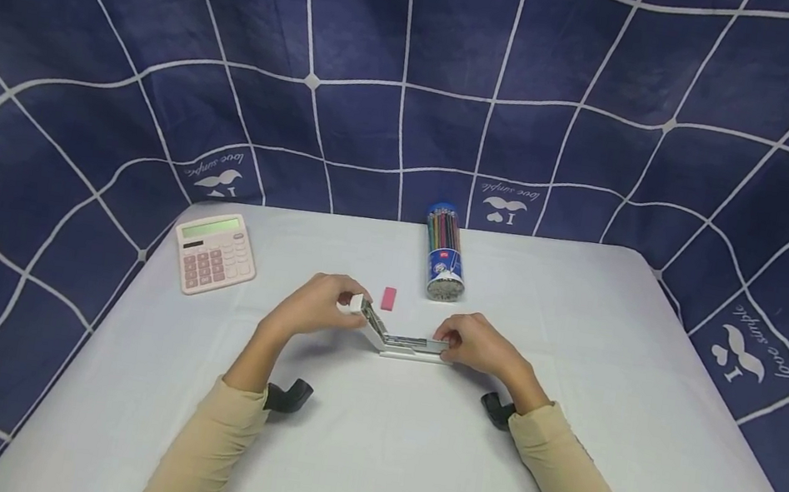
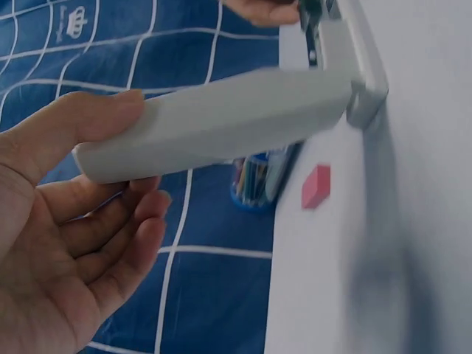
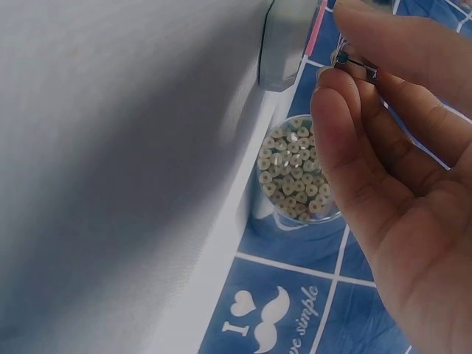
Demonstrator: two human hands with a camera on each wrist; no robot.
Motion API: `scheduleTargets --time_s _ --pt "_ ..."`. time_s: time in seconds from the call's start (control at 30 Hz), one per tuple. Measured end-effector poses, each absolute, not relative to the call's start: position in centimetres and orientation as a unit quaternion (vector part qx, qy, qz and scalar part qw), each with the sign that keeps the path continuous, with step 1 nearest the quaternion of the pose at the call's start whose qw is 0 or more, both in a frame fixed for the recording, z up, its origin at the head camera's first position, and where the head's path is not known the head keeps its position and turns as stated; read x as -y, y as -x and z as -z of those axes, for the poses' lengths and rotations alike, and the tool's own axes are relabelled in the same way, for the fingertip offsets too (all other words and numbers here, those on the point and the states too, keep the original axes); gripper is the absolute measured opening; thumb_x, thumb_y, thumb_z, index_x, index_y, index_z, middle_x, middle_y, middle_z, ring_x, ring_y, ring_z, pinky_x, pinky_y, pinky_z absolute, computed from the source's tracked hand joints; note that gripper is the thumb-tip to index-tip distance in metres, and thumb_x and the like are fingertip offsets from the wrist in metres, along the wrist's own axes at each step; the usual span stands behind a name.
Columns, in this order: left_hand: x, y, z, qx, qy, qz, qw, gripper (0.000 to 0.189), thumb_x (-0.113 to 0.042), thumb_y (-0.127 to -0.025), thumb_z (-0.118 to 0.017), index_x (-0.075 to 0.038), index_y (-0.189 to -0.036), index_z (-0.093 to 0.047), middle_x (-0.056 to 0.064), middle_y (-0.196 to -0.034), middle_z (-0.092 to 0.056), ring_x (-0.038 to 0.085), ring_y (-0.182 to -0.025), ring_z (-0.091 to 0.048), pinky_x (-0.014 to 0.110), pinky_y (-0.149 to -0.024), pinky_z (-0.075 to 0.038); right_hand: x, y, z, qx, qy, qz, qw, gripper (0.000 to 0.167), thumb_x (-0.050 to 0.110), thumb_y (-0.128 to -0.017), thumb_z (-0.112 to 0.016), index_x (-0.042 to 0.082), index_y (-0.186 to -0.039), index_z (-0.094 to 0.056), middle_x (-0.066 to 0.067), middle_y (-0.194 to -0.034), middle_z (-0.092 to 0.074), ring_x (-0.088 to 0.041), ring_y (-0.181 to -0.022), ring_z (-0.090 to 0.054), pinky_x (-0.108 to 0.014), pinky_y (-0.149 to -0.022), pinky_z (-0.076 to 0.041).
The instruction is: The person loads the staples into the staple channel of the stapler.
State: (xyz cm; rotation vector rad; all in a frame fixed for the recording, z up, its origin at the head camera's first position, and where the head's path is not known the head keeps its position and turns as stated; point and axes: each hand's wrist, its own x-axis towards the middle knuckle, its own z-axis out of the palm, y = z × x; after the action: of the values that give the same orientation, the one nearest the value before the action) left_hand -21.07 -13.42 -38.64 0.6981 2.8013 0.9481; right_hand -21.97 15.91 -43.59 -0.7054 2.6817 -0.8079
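Observation:
A white stapler [image 1: 412, 356] is spread wide at its hinge, its base low at the table and its metal insides showing. My left hand [image 1: 318, 303] pinches the far end of the raised cover [image 2: 236, 118] between thumb and fingers, the other fingers loosely bent. At the opposite end, my right hand [image 1: 486, 347] pinches the metal magazine tip [image 3: 356, 65] just above the base [image 3: 284, 44]. Whether a loose staple strip is also between those fingers cannot be made out. Just behind the stapler lies a pink eraser [image 1: 389, 299].
A clear tube of colored pencils [image 1: 445, 263] lies behind the right hand, its end toward me. A pink calculator [image 1: 215, 254] rests at the back left. White cloth [image 1: 365, 452] covers the table, and a blue checked curtain [image 1: 351, 122] hangs behind.

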Motion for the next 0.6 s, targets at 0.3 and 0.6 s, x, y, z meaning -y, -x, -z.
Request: scheduleTargets --time_s 0.3,0.6 --pt "11.0 21.2 39.4 -0.906 -0.228 -0.354 0.036 0.041 -0.028 -0.079 -0.077 -0.005 -0.113 -0.071 0.01 -0.106 -0.073 0.022 -0.097 -0.067 0.039 -0.089 -0.054 -16.0 22.0 43.7 -0.923 0.242 0.274 0.124 0.022 0.005 -0.075 -0.078 0.008 -0.096 -0.071 0.003 -0.076 -0.062 -0.01 -0.068 -0.051 -0.024 -0.063 -0.044" --pt "8.9 21.1 39.8 -0.895 -0.229 -0.382 0.024 0.042 -0.025 -0.078 -0.079 -0.002 -0.113 -0.07 0.011 -0.107 -0.073 0.024 -0.097 -0.069 0.036 -0.089 -0.055 -16.0 22.0 43.8 -0.921 0.233 0.284 0.126 0.023 0.002 -0.075 -0.077 0.007 -0.096 -0.071 0.001 -0.076 -0.062 -0.011 -0.068 -0.053 -0.025 -0.062 -0.046"
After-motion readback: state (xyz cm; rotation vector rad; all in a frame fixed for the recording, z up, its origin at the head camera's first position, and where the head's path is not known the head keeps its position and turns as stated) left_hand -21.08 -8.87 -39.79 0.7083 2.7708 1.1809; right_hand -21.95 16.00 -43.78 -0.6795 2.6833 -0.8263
